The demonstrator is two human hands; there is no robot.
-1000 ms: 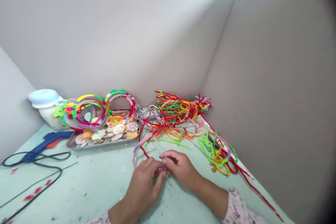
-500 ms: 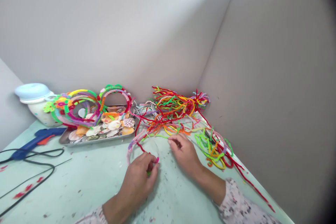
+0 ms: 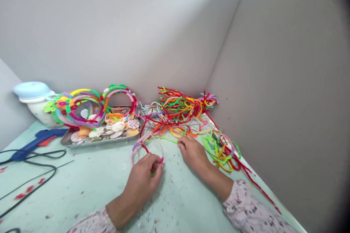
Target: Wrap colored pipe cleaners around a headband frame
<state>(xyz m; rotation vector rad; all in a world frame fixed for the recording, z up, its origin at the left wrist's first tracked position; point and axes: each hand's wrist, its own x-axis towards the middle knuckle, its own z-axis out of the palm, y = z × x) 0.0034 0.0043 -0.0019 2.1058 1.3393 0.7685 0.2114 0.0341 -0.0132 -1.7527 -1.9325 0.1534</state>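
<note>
My left hand (image 3: 144, 176) is closed round one end of a headband (image 3: 136, 147) partly wound in pink and lilac fuzzy wire, with a pink tip and a bit of green showing at the fingers. My right hand (image 3: 193, 151) lies on the table beside a heap of coloured pipe cleaners (image 3: 180, 111), its fingers curled at a green strand (image 3: 169, 139); whether it grips the strand is unclear.
A metal tray (image 3: 82, 142) of seashells holds finished wrapped headbands (image 3: 90, 105). A blue glue gun (image 3: 35, 141) with black cable (image 3: 32, 171) lies at left, near a white lidded jar (image 3: 32, 98). More pipe cleaners (image 3: 221, 149) trail along the right wall.
My right hand let go of the headband end and moved away to the pipe cleaner heap. My left hand kept hold of the headband. The view shifted slightly.
</note>
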